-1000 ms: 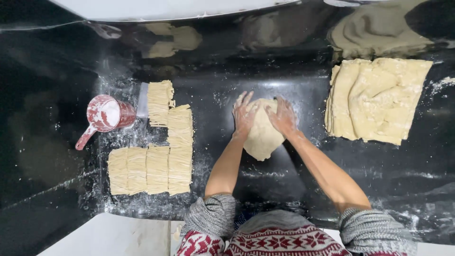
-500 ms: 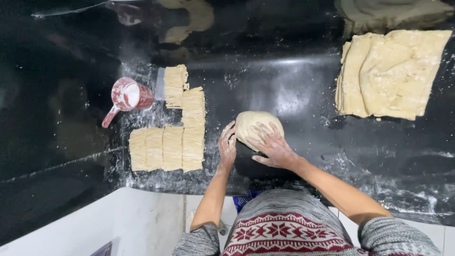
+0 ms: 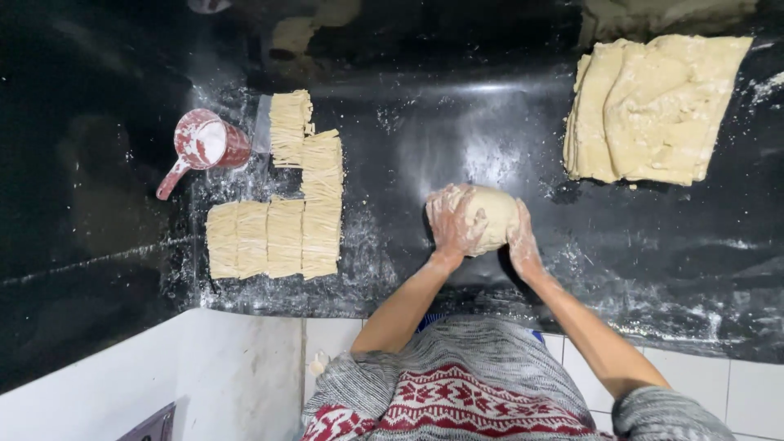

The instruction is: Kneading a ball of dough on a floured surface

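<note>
Two floury hands cup one dough ball near the counter's front edge.
The left hand (image 3: 454, 222) grips the dough ball (image 3: 490, 217), hiding much of it; the right hand (image 3: 523, 243) presses its side. Farther left: six cut noodle bundles (image 3: 282, 212), one red scoop (image 3: 204, 145). Far right corner: stacked dough sheets (image 3: 653, 110), count unclear.

The left hand (image 3: 456, 222) covers much of the dough ball (image 3: 495, 217), hiding its near side. The top edge cuts off pale dough shapes (image 3: 665, 12) on the worktop (image 3: 457, 122). The cup's (image 3: 211, 143) contents are unclear.

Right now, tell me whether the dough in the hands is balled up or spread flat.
Balled up: the dough is a rounded lump.
</note>
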